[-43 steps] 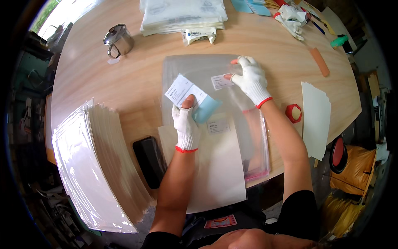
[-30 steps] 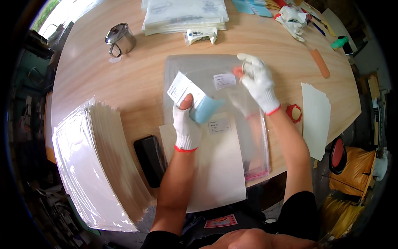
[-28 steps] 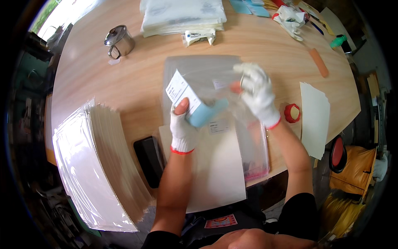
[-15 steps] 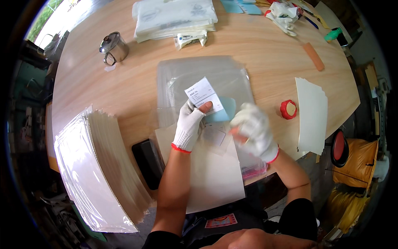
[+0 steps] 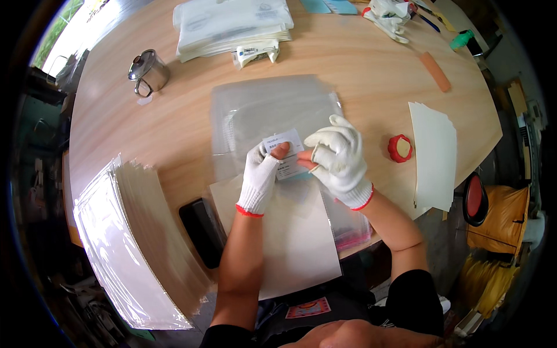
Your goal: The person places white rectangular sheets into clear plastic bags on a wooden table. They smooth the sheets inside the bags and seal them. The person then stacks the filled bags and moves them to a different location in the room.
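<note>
My left hand [image 5: 260, 176], in a white knitted glove with red cuff and bare fingertips, pinches a small white printed label [image 5: 289, 168] under its thumb. At the label's right edge is my right hand [image 5: 341, 159], gloved the same way. Its bare thumb and finger are pinched together there, while the other fingers stand bent and raised. Light blue backing shows a little below the label. Under both hands lie a large cream sheet [image 5: 290, 243] and a stack of clear plastic bags [image 5: 267, 98].
Wrapped cream boards [image 5: 122, 243] and a black phone [image 5: 202, 232] lie left. A lidded metal mug [image 5: 149, 72] and stacked white bags [image 5: 232, 26] stand farther back. Right are a red round container [image 5: 400, 148], white sheets [image 5: 434, 156] and an orange strip [image 5: 435, 72].
My right hand has moved left and up to the label's edge. The label has turned more upright and sits lower, covering most of the light blue piece. The view has shifted slightly.
</note>
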Action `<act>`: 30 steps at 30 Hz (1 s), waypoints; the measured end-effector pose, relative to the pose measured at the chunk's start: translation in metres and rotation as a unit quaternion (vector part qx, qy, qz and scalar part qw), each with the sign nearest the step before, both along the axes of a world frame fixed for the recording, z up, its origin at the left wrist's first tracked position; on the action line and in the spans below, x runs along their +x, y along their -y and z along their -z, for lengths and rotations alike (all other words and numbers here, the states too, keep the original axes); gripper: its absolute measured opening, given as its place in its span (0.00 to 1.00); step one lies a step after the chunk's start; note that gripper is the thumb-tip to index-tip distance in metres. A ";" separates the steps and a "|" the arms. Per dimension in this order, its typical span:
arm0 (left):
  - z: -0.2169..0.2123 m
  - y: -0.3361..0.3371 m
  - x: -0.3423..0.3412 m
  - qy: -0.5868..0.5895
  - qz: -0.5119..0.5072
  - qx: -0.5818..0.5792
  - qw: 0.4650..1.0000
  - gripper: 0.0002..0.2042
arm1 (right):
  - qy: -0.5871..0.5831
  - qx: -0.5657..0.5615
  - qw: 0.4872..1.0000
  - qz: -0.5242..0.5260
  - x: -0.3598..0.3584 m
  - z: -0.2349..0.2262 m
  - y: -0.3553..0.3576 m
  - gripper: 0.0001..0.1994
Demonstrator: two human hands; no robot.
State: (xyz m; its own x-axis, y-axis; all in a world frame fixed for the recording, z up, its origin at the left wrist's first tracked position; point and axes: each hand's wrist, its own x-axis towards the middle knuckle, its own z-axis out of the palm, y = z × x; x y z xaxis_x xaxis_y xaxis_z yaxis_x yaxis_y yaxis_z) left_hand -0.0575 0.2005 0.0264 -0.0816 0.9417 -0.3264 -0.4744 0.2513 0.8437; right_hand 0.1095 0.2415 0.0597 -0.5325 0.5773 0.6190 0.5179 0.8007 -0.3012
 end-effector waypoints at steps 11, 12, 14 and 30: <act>0.003 -0.003 -0.001 0.075 -0.015 -0.006 0.997 0.10 | 0.038 -0.027 0.991 0.126 0.056 0.021 -0.057 0.28; 0.002 -0.003 0.000 0.083 -0.017 -0.009 0.996 0.10 | 0.074 -0.039 0.987 0.134 0.057 0.030 -0.057 0.29; -0.001 -0.004 0.002 0.098 -0.022 -0.015 0.995 0.10 | 0.146 -0.063 0.976 0.146 0.056 0.039 -0.055 0.31; 0.003 -0.003 0.000 0.101 -0.016 -0.003 0.995 0.11 | -0.241 -0.515 0.819 0.077 0.069 0.006 -0.085 0.10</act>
State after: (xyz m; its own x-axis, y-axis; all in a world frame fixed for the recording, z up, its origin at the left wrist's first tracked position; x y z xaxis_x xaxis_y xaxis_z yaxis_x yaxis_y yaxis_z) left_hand -0.0571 0.2037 0.0236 -0.0443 0.9378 -0.3445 -0.6426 0.2372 0.7285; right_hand 0.1790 0.3261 0.0538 -0.2411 0.9629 -0.1209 0.2113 -0.0695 -0.9749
